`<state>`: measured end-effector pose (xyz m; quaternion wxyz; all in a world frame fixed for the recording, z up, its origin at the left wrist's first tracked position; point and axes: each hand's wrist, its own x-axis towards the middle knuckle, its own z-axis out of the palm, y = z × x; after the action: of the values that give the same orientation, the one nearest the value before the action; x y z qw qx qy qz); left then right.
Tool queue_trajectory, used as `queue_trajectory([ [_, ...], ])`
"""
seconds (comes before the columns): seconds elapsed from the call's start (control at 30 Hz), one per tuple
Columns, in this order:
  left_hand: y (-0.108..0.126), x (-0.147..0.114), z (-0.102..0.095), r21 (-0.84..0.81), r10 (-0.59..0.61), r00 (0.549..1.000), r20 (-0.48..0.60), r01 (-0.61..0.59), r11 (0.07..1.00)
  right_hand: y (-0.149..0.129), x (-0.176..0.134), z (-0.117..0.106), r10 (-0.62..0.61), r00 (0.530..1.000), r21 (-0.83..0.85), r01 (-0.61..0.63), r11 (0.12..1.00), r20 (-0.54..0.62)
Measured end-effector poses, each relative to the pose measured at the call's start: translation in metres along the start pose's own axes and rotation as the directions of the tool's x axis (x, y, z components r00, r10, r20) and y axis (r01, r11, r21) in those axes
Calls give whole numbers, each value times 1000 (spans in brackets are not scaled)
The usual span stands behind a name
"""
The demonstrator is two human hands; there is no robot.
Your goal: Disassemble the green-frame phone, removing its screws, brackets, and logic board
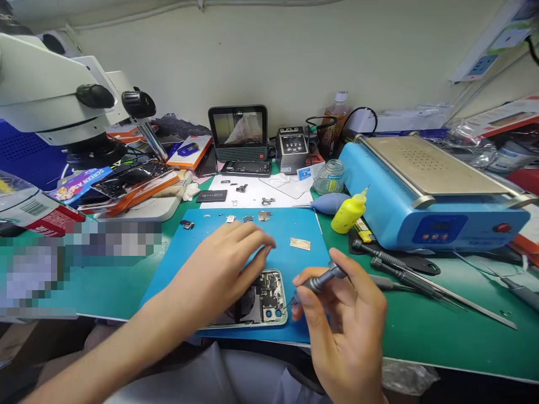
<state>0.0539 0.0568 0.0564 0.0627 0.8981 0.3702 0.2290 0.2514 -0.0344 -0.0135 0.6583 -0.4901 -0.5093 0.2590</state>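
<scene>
An opened smartphone with exposed circuit board and two camera lenses lies on the blue mat. My right hand grips a grey precision screwdriver, its thin tip slanting down to the phone's right edge beside the lenses. Above the phone's left part hovers my left hand, covering some of it. Its thumb and index finger come together in a pinch, slightly blurred; anything between them is too small to make out. Beyond that hand, small metal phone parts and a tan metal plate rest on the mat.
A blue heating plate machine stands at right, with screwdrivers before it. Nearby are a yellow bottle, a blue air blower and a glass jar. A microscope overhangs the left; a battery lies behind the mat.
</scene>
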Motion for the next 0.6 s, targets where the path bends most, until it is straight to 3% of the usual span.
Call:
queue_trajectory([
  [0.13, 6, -55, 13, -36, -66, 997, -41, 65, 997, 3, -2, 3, -29, 994, -77, 38, 996, 107],
  [0.23, 4, -74, 24, -105, -87, 994, -66, 79, 991, 3, 0, 3, -57, 990, -110, 72, 991, 130],
  [0.5, 1, -80, 26, -76, 25, 996, -86, -31, 997, 7, -1, -2, -36, 984, -186, 69, 980, 175],
  [0.6, 0, -82, 27, -84, 32, 996, -78, -38, 996, 3, 1, 1, -147, 971, -258, 193, 947, 186],
])
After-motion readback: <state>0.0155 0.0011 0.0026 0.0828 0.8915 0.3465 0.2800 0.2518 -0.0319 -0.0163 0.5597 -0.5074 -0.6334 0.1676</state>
